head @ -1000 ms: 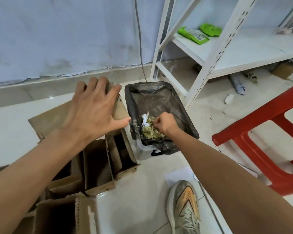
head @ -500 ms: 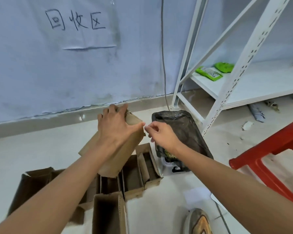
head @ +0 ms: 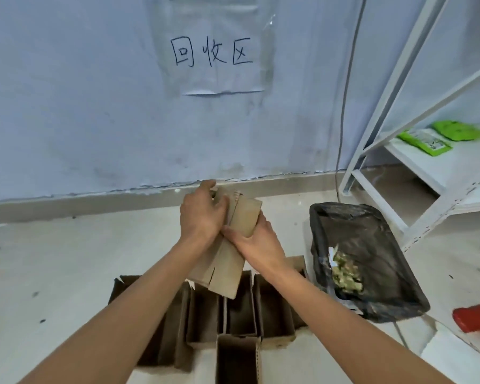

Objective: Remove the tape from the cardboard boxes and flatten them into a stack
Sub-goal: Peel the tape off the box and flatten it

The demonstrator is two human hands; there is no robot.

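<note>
Overhead, the pale blue-grey wall (head: 81, 106) fills most of the view, and a white paper sheet with three handwritten black characters (head: 212, 51) is stuck to it. We note the white metal shelving rack (head: 416, 87) at right, with two green packets (head: 441, 137) lying on its lower shelf. Below the wall runs the light tiled floor (head: 53, 273).

On the floor right of centre stands a bin lined with a black plastic bag (head: 366, 245); greenish-yellow crumpled scraps (head: 344, 273) lie inside it. A red plastic piece (head: 474, 314) shows at the right edge; we cannot tell what it belongs to.

A group of open brown cardboard boxes (head: 233, 311) stands on the floor at lower centre, packed side by side, mouths up.

Above this group, in the air, we hold one flattened brown cardboard box (head: 227, 256), tilted with its upper end toward the wall. Our left hand (head: 203, 214) grips its upper left part, fingers curled round the top edge. Our right hand (head: 258, 242) grips its right side lower down, thumb pressed across the front face. The two hands touch near the box's middle.
</note>
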